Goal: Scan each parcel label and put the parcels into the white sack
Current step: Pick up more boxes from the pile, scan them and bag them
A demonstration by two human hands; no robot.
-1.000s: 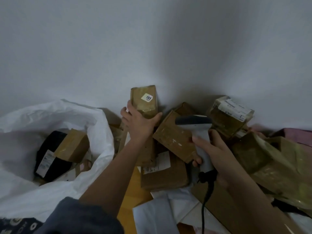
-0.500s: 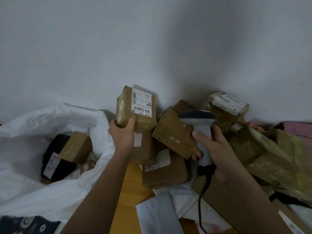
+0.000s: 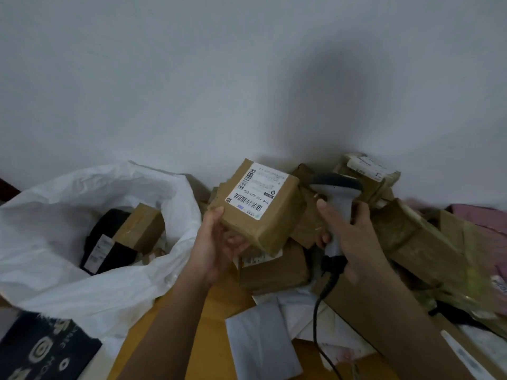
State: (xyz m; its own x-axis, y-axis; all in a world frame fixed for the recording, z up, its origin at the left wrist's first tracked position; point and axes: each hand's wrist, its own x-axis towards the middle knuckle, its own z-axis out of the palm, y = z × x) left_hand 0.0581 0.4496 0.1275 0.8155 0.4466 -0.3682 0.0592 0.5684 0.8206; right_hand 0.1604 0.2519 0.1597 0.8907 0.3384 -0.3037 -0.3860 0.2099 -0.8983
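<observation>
A: Largest first: the white sack [image 3: 55, 215] lies open at left, its mouth facing up, with a brown box and a dark parcel already inside.

B: And on the right?

A: The pile of unscanned parcels [image 3: 411, 237] heaped against the wall, spilling over the wooden worktop [image 3: 219, 305].

B: Then the item in hand?

A: The brown parcel [image 3: 263, 215], raised between sack and pile, label [image 3: 258, 187] turned upward. The left hand [image 3: 216, 242] grips it from below, thumb on the near corner, fingers curled under. The right hand [image 3: 354, 239] is wrapped round the handle of the scanner [image 3: 337, 204], whose head sits just beside the parcel's right edge, cord [image 3: 318, 311] trailing down.

B: Risks?

A: In my judgement, the scanner head points past the label and not at it, so a read could miss or catch a neighbouring label on the pile. The label carries several barcodes; the wrong one might register. The one-handed grip at a low corner could let the parcel tip.
</observation>
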